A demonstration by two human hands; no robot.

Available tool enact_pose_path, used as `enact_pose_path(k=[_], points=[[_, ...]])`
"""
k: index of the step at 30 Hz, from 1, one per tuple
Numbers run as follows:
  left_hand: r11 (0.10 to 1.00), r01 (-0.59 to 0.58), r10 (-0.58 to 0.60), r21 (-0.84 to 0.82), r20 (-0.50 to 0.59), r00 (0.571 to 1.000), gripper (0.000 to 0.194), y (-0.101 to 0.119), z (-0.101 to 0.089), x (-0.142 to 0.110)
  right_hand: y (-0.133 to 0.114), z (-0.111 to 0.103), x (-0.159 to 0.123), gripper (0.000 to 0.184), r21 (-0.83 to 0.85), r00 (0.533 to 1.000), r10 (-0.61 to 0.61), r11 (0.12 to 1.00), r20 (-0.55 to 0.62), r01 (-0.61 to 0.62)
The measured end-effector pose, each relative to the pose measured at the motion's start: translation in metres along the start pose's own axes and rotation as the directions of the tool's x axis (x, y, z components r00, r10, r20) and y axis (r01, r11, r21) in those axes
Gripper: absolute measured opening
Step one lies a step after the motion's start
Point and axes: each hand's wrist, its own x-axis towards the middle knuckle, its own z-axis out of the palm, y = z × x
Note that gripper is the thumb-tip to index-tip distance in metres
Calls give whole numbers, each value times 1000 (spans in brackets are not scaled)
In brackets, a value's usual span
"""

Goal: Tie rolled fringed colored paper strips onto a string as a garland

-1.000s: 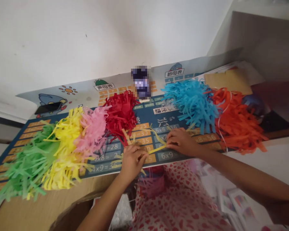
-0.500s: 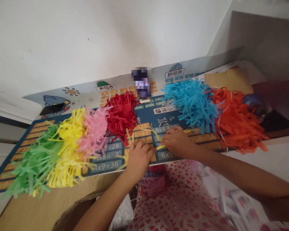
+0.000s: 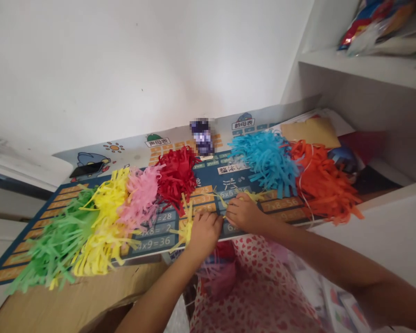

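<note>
- Your left hand (image 3: 206, 227) lies palm down near the mat's front edge, its fingers bent over yellow paper strips (image 3: 186, 227); the fingertips are hidden, so you cannot tell from here whether they pinch
- Your right hand (image 3: 243, 213) is just beside it, a narrow gap between the two, with its fingers curled down and more of the yellow strips poking out on either side; its grip is hidden too
- Under both hands you have a printed mat (image 3: 211, 178) with rows of multiplication sums
- Beyond your left hand sits a red pompom (image 3: 176, 178), then a pink one (image 3: 138, 199), a yellow one (image 3: 106, 208) and a green one (image 3: 57, 233), each touching its neighbour
- Beyond your right hand rest a blue pompom (image 3: 268, 159) and an orange one (image 3: 326, 187), also touching
- Behind the hands, against the wall, leans a pixelated object (image 3: 203, 138)
- A dark phone (image 3: 87, 170) is at the mat's far left
- Below the mat, you see heart-print cloth (image 3: 253, 286)
</note>
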Motion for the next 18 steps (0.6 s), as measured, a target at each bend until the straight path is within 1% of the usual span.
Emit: enact_pose_path(k=[1, 3, 4, 5, 6, 7, 8, 9, 10, 11, 12, 13, 14, 15, 16, 18], points=[[1000, -8, 7, -15, -52, 999, 12, 0, -9, -1, -7, -10, 0, 23, 14, 999, 39, 999, -26, -39], [996, -42, 29, -75, -167, 986, 15, 1, -37, -5, -22, -36, -1, 20, 92, 982, 163, 984, -91, -155], [992, -60, 35, -112, -212, 977, 17, 3, -53, -7, -29, -51, -2, 17, 174, 959, 248, 959, -135, -224], [984, -103, 65, -143, -246, 967, 19, 5, -69, -8, -35, -65, -1, 15, 288, 934, 325, 918, -148, -274], [980, -129, 85, -149, -269, 959, 20, 8, -84, -9, -38, -76, -1, 16, 435, 922, 367, 855, -121, -283], [977, -147, 95, -154, -298, 950, 20, 12, -96, -9, -39, -84, 1, 18, 602, 928, 368, 753, -52, -265], [974, -154, 95, -168, -315, 944, 20, 15, -105, -9, -39, -88, 2, 21, 751, 935, 352, 608, 36, -258], [972, -146, 79, -184, -327, 942, 20, 18, -110, -7, -38, -88, 3, 24, 859, 936, 325, 433, 131, -271], [969, -128, 52, -212, -334, 941, 19, 21, -111, -6, -38, -85, 4, 28, 916, 926, 303, 255, 227, -308], [964, -99, 12, -247, -333, 943, 18, 23, -110, -5, -38, -80, 4, 30, 928, 900, 299, 95, 318, -360], [956, -61, -38, -286, -329, 943, 16, 25, -108, -4, -39, -74, 4, 31, 913, 865, 306, -38, 398, -406], [945, -18, -94, -327, -323, 942, 13, 27, -104, -3, -42, -67, 4, 32, 888, 828, 319, -145, 460, -437], [929, 27, -150, -370, -308, 939, 12, 29, -99, -2, -45, -61, 3, 32, 868, 800, 338, -229, 496, -441], [908, 71, -206, -414, -292, 934, 10, 30, -95, -2, -49, -54, 1, 32, 858, 779, 365, -290, 509, -425], [883, 111, -257, -457, -272, 927, 10, 32, -92, -2, -54, -49, 0, 32, 857, 763, 402, -329, 506, -396], [825, 178, -341, -537, -222, 914, 9, 35, -88, -1, -62, -40, -2, 31, 873, 731, 490, -371, 475, -318]])
